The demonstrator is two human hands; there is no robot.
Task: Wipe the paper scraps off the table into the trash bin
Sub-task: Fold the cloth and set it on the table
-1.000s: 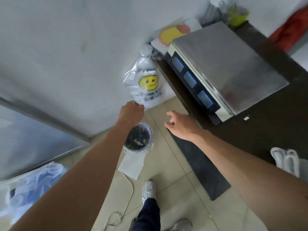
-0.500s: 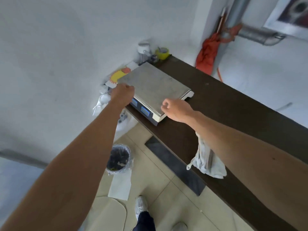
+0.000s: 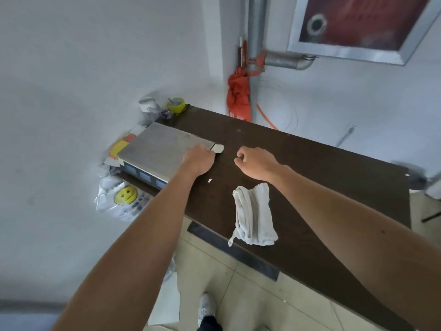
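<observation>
Our surface [image 3: 310, 177] runs far-left to near-right, with open room right of the scale [image 3: 164, 149]. The cloth [image 3: 254, 216] lies near-to-far, overhanging the near edge. Our left hand [image 3: 198, 161] grips the scale's corner; our right hand [image 3: 256, 161] curls on nothing. A tiny scrap [image 3: 209, 180] lies beside the left wrist.

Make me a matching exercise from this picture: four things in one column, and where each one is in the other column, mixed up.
Things: 1 cloth; 2 paper scrap; 3 smiley bag; 4 left hand.
Places: A on a corner of the scale; B below the table, by the wall; C near the table's front edge; D between scale and cloth.
Pairs: 1-C, 2-D, 3-B, 4-A.
</observation>
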